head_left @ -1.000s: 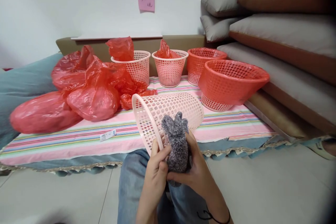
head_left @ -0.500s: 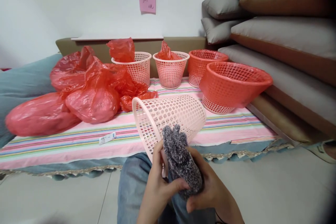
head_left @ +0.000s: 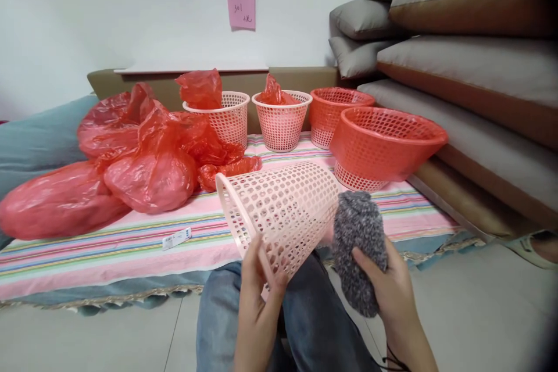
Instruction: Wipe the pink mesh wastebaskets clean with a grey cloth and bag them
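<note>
A pale pink perforated plastic basket (head_left: 283,203) lies on its side, its mouth turned left, partly on the striped cloth and partly over my knees. My left hand (head_left: 259,296) is closed on the near part of its rim, thumb and fingers on either side. In my right hand (head_left: 387,279) is a fuzzy dark grey cleaning cloth (head_left: 360,250), gripped with the thumb across its face. The cloth is close by the basket's bottom end; whether they touch I cannot tell.
Two pink baskets (head_left: 281,128) with red bags inside stand at the back. Two more baskets (head_left: 387,139) wear red bags over their rims. Filled red bags (head_left: 150,177) lie left. A small white label (head_left: 176,238) rests on the striped cloth (head_left: 131,253). Cushions (head_left: 471,70) are stacked right.
My right hand has carried the grey cloth rightward, away from my left hand and toward the basket's bottom end. My left hand has let go of the cloth and stays at the rim.
</note>
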